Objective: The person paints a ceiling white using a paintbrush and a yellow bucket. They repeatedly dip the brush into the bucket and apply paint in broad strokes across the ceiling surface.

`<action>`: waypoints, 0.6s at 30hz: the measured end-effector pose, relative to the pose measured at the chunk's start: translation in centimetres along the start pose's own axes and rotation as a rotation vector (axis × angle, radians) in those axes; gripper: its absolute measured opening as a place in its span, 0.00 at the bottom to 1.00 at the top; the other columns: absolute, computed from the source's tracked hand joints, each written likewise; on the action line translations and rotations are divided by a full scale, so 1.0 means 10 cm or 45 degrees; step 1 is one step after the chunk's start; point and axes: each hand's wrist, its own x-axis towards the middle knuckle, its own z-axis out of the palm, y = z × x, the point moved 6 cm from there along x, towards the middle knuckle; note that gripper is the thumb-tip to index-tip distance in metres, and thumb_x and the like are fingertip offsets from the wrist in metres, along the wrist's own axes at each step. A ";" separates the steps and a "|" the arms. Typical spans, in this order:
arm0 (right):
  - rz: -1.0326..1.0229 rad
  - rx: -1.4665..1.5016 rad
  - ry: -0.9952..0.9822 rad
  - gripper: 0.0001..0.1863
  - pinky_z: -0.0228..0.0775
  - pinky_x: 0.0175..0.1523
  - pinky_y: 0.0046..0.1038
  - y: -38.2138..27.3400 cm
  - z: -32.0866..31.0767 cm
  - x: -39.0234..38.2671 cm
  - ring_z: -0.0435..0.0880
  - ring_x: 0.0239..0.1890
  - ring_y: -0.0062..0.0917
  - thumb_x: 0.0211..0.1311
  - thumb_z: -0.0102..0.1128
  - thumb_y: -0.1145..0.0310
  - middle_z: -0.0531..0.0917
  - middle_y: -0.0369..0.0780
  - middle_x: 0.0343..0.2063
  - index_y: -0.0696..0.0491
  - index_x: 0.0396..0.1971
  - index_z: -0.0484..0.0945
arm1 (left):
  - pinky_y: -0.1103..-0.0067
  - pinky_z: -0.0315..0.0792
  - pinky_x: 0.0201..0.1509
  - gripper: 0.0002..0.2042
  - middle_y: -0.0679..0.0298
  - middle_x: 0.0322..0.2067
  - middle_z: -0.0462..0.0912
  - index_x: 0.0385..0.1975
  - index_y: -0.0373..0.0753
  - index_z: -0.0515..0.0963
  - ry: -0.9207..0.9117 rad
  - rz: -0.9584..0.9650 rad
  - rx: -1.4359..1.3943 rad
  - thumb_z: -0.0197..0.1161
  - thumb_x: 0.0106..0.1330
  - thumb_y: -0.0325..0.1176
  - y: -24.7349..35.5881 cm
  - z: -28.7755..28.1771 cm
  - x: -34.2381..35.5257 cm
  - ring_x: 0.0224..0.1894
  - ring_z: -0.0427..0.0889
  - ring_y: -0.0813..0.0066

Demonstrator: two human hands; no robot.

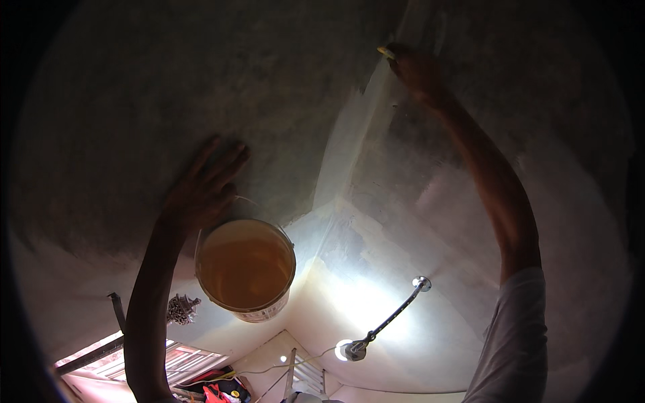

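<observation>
My right hand point(418, 70) is raised far up and closed round a small yellow piece point(385, 52), whose kind I cannot make out. It is beside a pale, smoothed strip point(349, 144) that runs along the join of two grey plastered surfaces. My left hand point(205, 188) has its fingers spread toward the dark grey surface point(134, 101). Just below that hand hangs a round, light-coloured bucket point(282, 302) with brownish content or a brownish inside. Its thin wire handle passes close to the left thumb; whether the hand carries it is unclear.
A lit lamp point(352, 350) on a dark jointed arm point(393, 319) juts from a round wall mount point(422, 283). At lower left are a slatted window point(188, 359), an ornate metal fitting point(182, 309) and red and black cloth items point(218, 389). A ladder-like frame point(291, 373) stands at the bottom.
</observation>
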 end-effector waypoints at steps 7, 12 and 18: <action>-0.434 -0.188 0.174 0.09 0.76 0.36 0.31 -0.62 0.18 -0.64 0.82 0.38 0.28 0.50 0.58 0.66 0.83 0.36 0.38 0.46 0.33 0.80 | 0.57 0.42 0.74 0.07 0.59 0.65 0.61 0.19 0.43 0.77 0.000 0.005 0.020 0.64 0.49 0.39 0.01 0.02 -0.01 0.70 0.53 0.67; -0.446 -0.064 0.078 0.08 0.73 0.41 0.33 -1.29 0.65 -1.44 0.79 0.40 0.33 0.45 0.58 0.67 0.79 0.41 0.37 0.50 0.28 0.75 | 0.58 0.42 0.74 0.07 0.59 0.64 0.62 0.19 0.43 0.77 -0.006 0.006 0.012 0.64 0.49 0.38 0.01 0.03 -0.02 0.70 0.54 0.67; -0.399 0.228 -0.305 0.06 0.74 0.32 0.31 -1.89 0.89 -1.87 0.81 0.28 0.30 0.53 0.57 0.65 0.78 0.41 0.26 0.51 0.24 0.74 | 0.58 0.42 0.74 0.07 0.59 0.64 0.62 0.19 0.41 0.77 -0.010 -0.011 -0.046 0.64 0.49 0.37 -0.01 -0.01 -0.03 0.69 0.54 0.67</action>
